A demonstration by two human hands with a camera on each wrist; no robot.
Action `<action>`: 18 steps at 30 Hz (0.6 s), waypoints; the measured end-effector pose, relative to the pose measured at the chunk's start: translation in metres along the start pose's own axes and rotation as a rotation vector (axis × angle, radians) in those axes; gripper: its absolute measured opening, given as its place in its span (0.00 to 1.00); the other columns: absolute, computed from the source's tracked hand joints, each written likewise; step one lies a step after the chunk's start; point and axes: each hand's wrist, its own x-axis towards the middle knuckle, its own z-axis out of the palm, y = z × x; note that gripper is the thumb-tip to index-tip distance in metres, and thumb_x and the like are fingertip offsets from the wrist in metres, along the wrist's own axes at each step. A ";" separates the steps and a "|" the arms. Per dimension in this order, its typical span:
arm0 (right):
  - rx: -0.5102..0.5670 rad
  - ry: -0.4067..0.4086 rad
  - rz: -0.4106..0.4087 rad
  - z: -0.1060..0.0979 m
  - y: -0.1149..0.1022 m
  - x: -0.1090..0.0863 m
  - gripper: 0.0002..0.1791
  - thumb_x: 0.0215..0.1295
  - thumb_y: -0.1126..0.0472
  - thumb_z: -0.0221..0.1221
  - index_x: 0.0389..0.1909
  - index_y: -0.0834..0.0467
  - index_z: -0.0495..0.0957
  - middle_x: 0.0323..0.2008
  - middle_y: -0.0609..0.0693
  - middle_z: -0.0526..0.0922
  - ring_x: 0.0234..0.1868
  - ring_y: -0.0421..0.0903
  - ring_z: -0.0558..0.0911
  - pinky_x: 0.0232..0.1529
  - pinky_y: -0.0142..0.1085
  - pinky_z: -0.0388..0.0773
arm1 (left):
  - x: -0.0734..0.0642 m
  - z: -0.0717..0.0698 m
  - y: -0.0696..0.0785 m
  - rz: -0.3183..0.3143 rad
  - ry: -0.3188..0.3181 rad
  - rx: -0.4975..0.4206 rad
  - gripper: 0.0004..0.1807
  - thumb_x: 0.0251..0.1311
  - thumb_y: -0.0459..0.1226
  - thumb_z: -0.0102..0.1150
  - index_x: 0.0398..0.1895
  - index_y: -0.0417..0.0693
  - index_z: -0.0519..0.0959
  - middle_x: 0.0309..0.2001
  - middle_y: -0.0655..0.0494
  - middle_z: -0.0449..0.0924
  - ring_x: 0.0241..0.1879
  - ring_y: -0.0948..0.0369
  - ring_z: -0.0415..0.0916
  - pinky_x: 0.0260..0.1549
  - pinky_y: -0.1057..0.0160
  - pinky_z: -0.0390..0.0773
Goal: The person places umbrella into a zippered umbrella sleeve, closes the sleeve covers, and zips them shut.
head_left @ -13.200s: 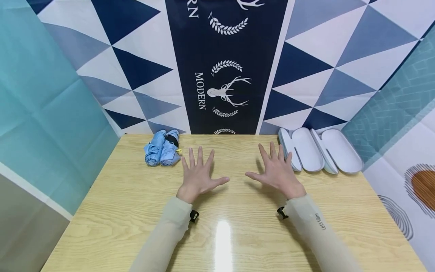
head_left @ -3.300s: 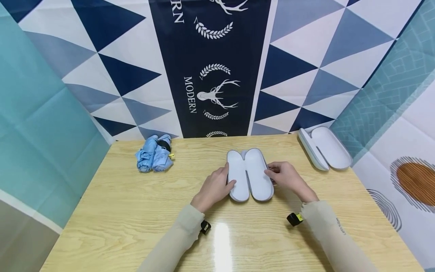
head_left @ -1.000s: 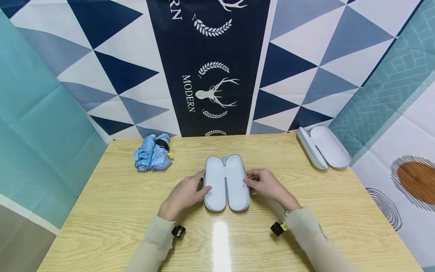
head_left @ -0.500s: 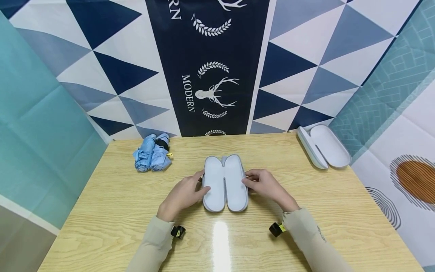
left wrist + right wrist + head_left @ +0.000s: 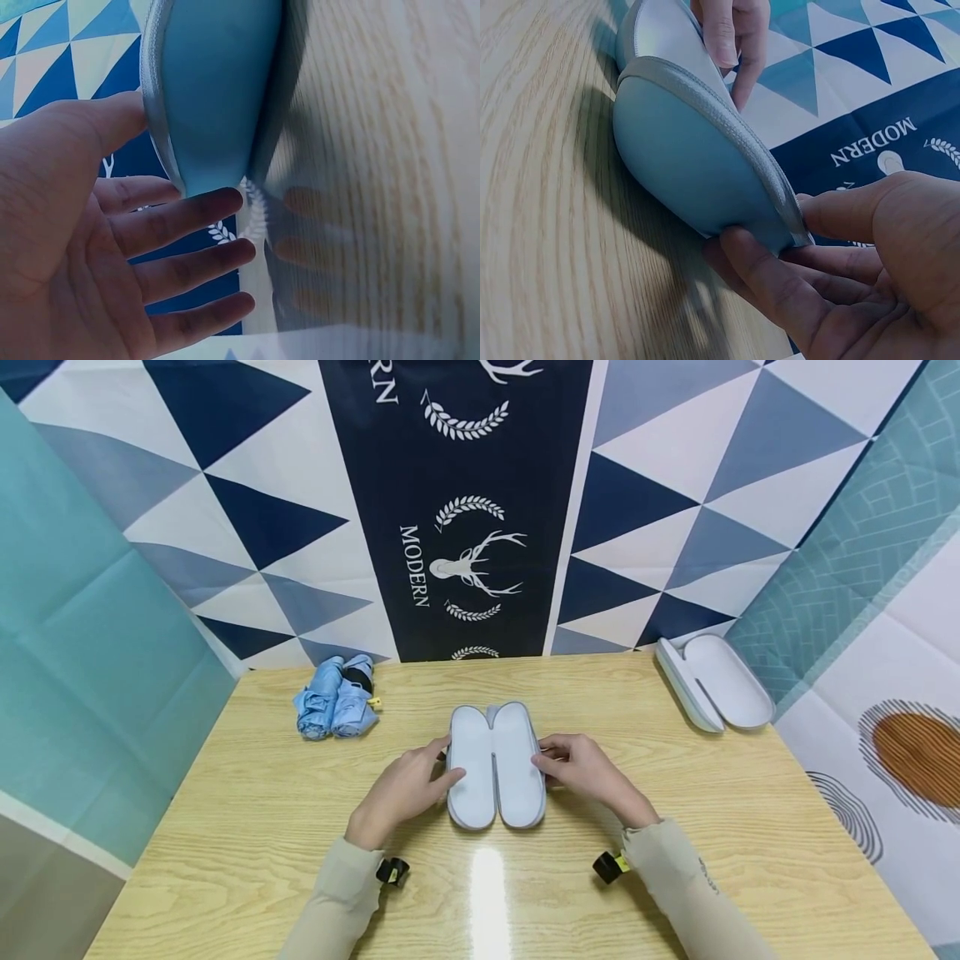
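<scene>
An eyeglass case (image 5: 471, 768) lies unfolded on the table, both white-lined halves facing up and a narrow gap between them. Its pale blue outside and zip edge show in the right wrist view, where my right hand (image 5: 855, 277) pinches the rim between thumb and fingers. On the opposite side, my left hand (image 5: 405, 793) holds the other half, thumb over the rim and fingers along the outer wall. In the left wrist view the lower fingers (image 5: 199, 266) extend loosely past the blue shell (image 5: 217, 90). Nothing is visible inside the case.
A second unfolded case (image 5: 723, 681) sits at the table's back right corner. Two blue rolled bundles (image 5: 337, 697), like folding umbrellas, lie side by side at the back left. Patterned cloth (image 5: 465, 510) hangs along the table's (image 5: 262, 860) back edge.
At first both hands were spread apart and two cases stood at back right. One case then came to the middle between my hands and shifted left and nearer. The last second shows almost no movement.
</scene>
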 end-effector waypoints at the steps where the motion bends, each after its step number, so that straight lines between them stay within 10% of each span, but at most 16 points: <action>1: -0.002 -0.001 0.001 0.000 0.000 0.000 0.20 0.73 0.63 0.61 0.58 0.72 0.78 0.46 0.64 0.87 0.42 0.49 0.88 0.41 0.39 0.88 | 0.000 0.000 0.000 0.000 0.001 0.000 0.38 0.73 0.54 0.58 0.77 0.42 0.64 0.63 0.41 0.81 0.60 0.50 0.81 0.59 0.49 0.80; 18: -0.007 -0.006 -0.003 0.000 -0.002 0.000 0.19 0.75 0.63 0.59 0.59 0.71 0.79 0.49 0.65 0.85 0.42 0.49 0.89 0.41 0.38 0.88 | -0.001 -0.005 0.001 -0.020 0.026 0.002 0.43 0.73 0.55 0.57 0.80 0.41 0.56 0.59 0.43 0.83 0.57 0.48 0.83 0.59 0.47 0.80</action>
